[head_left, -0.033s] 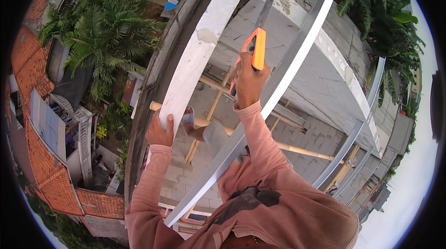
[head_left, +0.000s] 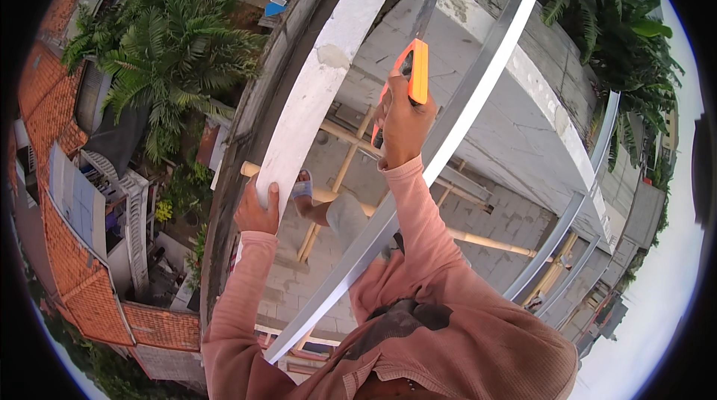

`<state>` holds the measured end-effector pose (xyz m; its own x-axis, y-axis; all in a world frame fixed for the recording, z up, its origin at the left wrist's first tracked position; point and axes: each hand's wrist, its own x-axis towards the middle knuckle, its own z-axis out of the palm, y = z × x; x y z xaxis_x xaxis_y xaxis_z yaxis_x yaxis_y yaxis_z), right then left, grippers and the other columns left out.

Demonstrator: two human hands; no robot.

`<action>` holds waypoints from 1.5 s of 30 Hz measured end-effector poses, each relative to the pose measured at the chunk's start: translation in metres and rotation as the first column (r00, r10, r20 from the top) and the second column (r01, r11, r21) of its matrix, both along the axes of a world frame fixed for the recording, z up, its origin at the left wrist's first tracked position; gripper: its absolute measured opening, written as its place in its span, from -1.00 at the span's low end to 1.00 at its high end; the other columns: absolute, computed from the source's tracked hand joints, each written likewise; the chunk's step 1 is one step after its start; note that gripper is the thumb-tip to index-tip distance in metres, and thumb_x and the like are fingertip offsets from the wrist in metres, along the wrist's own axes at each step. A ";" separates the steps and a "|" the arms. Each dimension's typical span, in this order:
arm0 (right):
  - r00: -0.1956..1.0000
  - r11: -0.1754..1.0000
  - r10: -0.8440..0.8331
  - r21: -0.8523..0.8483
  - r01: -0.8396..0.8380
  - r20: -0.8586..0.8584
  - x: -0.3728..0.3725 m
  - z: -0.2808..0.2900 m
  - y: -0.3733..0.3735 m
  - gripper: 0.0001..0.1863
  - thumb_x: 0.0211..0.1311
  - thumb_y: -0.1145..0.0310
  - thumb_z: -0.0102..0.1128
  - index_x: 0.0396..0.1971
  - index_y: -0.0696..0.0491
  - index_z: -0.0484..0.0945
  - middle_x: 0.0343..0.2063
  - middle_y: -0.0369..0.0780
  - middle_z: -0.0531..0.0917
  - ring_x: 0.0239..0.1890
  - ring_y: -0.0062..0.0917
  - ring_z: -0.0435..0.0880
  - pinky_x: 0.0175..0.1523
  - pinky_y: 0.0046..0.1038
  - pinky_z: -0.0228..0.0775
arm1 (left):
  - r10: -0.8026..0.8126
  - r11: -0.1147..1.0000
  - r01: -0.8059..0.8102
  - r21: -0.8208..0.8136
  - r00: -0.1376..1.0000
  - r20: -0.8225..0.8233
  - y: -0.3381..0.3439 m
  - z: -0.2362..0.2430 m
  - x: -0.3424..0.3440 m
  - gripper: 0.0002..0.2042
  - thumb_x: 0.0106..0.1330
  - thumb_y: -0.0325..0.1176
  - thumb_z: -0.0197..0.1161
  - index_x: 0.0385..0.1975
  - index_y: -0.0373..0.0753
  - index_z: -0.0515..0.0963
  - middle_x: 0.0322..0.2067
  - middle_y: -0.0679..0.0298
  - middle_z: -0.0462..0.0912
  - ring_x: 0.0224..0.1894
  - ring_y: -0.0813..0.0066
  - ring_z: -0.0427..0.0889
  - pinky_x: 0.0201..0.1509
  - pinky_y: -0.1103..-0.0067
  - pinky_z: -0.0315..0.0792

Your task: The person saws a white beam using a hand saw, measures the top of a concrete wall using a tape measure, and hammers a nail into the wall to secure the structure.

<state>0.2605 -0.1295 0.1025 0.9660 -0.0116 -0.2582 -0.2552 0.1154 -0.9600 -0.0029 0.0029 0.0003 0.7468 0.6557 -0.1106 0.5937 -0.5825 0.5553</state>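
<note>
My right hand [head_left: 405,118] is closed around the orange handle of a hand saw [head_left: 420,71]. The saw's dark blade [head_left: 433,0] points away from me toward the top of the view, and its far end runs out of the picture. My left hand [head_left: 256,206] grips the near end of a long, whitish block strip [head_left: 310,94]. Its thumb lies on the top face and its fingers wrap over the left edge. A chipped grey patch shows on the strip farther along. The saw blade is to the right of the strip, apart from it.
A silver metal beam [head_left: 448,146] crosses diagonally beneath my right arm. Bamboo poles [head_left: 485,242] span below, above a drop to the block floor [head_left: 314,288]. My sandalled foot [head_left: 302,185] is near one pole. A grey block wall [head_left: 478,71] stands right; tiled roofs [head_left: 82,303] lie left.
My right hand and the saw handle have shifted very slightly, tilting a little. My left hand and the block strip look the same.
</note>
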 end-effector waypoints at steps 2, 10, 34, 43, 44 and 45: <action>0.999 1.000 -0.006 -0.003 0.006 -0.034 0.007 0.002 0.004 -0.75 0.28 0.36 0.19 -0.54 0.05 0.35 -0.77 -0.41 0.34 -0.79 -0.75 0.31 -0.69 -0.59 0.15 | -0.001 1.000 0.001 0.001 1.000 0.006 0.000 -0.003 0.000 -0.56 0.38 -0.03 0.16 0.07 -0.24 0.48 -0.10 0.01 0.66 -0.10 -0.02 0.66 -0.08 0.23 0.53; 0.995 0.997 0.009 0.084 -0.001 -0.095 0.015 -0.007 0.017 -0.75 0.28 0.39 0.20 -0.54 0.06 0.35 -0.76 -0.40 0.34 -0.78 -0.75 0.28 -0.69 -0.58 0.15 | 0.000 1.000 -0.001 -0.014 0.998 -0.060 0.000 0.000 0.000 -0.51 0.42 0.05 0.08 0.16 -0.17 0.46 -0.02 0.05 0.64 -0.02 0.01 0.65 0.00 0.26 0.52; 0.997 0.998 -0.058 0.001 0.058 -0.040 0.027 -0.022 0.026 -0.75 0.29 0.40 0.16 -0.57 0.14 0.40 -0.73 -0.36 0.37 -0.63 -0.67 0.38 -0.47 -0.48 0.26 | 0.057 0.998 -0.059 -0.032 0.996 -0.063 -0.003 0.002 -0.002 -0.56 0.37 0.00 0.18 0.06 -0.19 0.50 -0.15 0.00 0.67 -0.13 -0.02 0.67 -0.10 0.21 0.52; 0.998 0.998 -0.051 -0.041 0.050 -0.033 -0.030 -0.044 0.023 -0.81 0.28 0.38 0.17 -0.50 0.12 0.44 -0.72 -0.41 0.38 -0.71 -0.77 0.33 -0.62 -0.58 0.14 | 0.077 0.996 -0.082 -0.037 0.990 -0.120 -0.001 0.005 -0.002 -0.54 0.34 0.03 0.20 0.04 -0.20 0.50 -0.21 -0.01 0.69 -0.20 -0.05 0.69 -0.16 0.19 0.52; 0.999 0.998 -0.038 -0.052 0.038 -0.004 -0.031 -0.046 0.021 -0.81 0.27 0.39 0.18 -0.50 0.11 0.43 -0.72 -0.41 0.38 -0.72 -0.76 0.32 -0.63 -0.58 0.14 | 0.080 0.996 -0.084 -0.031 0.991 -0.111 -0.001 0.005 -0.002 -0.54 0.34 0.04 0.19 0.04 -0.20 0.50 -0.21 -0.01 0.69 -0.19 -0.05 0.69 -0.16 0.19 0.52; 0.999 0.998 -0.025 -0.062 0.026 0.025 -0.030 -0.048 0.020 -0.81 0.26 0.40 0.19 -0.50 0.11 0.42 -0.73 -0.41 0.38 -0.74 -0.75 0.32 -0.64 -0.58 0.14 | 0.082 0.996 -0.085 -0.025 0.991 -0.102 -0.001 0.004 -0.002 -0.53 0.34 0.05 0.19 0.04 -0.19 0.49 -0.22 -0.02 0.69 -0.18 -0.04 0.68 -0.15 0.20 0.52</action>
